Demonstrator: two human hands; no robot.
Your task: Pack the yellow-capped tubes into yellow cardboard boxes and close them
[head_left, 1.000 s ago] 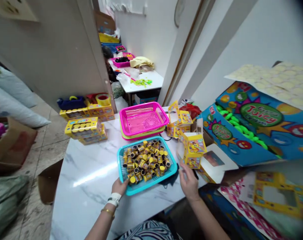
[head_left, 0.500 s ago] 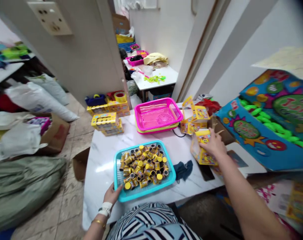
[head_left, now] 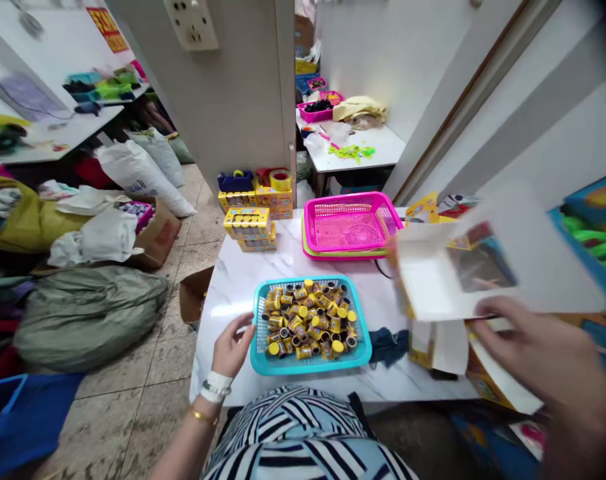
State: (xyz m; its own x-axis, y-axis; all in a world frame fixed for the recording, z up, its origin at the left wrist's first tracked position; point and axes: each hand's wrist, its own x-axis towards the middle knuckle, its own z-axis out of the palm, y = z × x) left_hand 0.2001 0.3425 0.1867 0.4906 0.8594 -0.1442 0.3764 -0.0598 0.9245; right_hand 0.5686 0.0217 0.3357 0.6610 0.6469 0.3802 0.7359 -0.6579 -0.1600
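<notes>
My right hand (head_left: pixel 537 353), blurred, pinches the edge of an opened cardboard box (head_left: pixel 427 273) with a white inside and a clear window, raised over the right side of the table. My left hand (head_left: pixel 233 348) is at the left rim of a turquoise basket (head_left: pixel 310 367), thumb and fingers apart; whether the fingertips touch the rim is hard to tell. Many small yellow-labelled tubs (head_left: pixel 303 327), some with yellow caps and others showing dark ends, fill the basket. More yellow packaging lies below the raised box, partly hidden by it.
Stacked pink baskets (head_left: pixel 353 223) stand behind the turquoise one. Yellow boxes (head_left: pixel 247 223) with tape rolls on top sit at the back left. A dark cloth (head_left: pixel 389 347) lies right of the basket. Sacks (head_left: pixel 97 313) and cartons cover the floor at left.
My right hand has lifted the box from the table and its white inside now shows. My left hand has loosened at the basket rim. The camera view has turned left.
</notes>
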